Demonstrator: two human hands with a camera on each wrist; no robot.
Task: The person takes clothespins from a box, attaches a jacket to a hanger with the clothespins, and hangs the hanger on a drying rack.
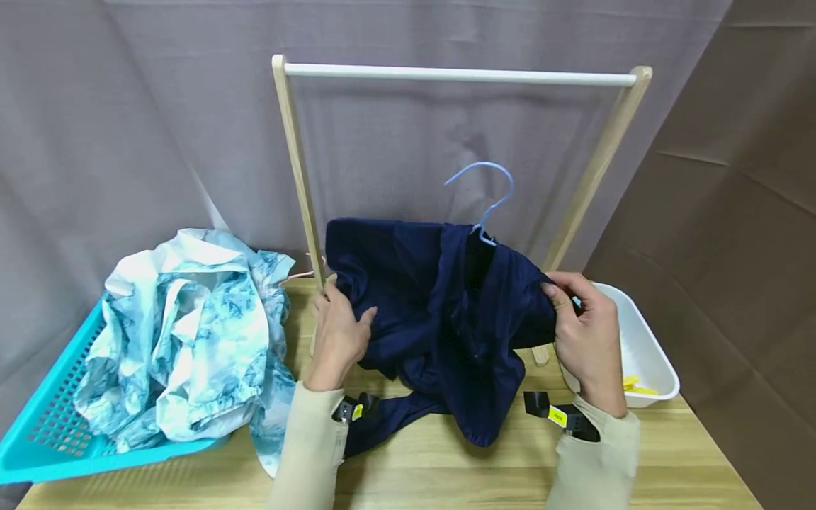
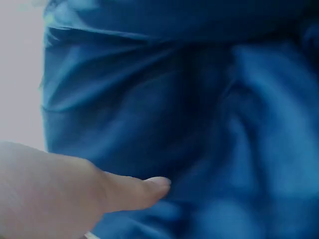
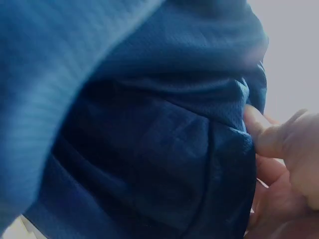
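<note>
A dark navy jacket is held up in front of the rack, its lower folds reaching the wooden table. From its neck opening rises the hook of a light blue hanger; the rest of the hanger is hidden in the cloth. My left hand grips the jacket's left side, thumb across the front and fingers largely hidden. In the left wrist view that thumb lies over the fabric. At the right side, my right hand pinches the cloth edge between thumb and fingers, also seen in the right wrist view.
A clothes rack with a white bar and wooden legs stands behind the jacket. On the left, a turquoise basket holds crumpled blue-and-white clothing, partly spilling over its side. A white tub containing yellow pieces sits at the right.
</note>
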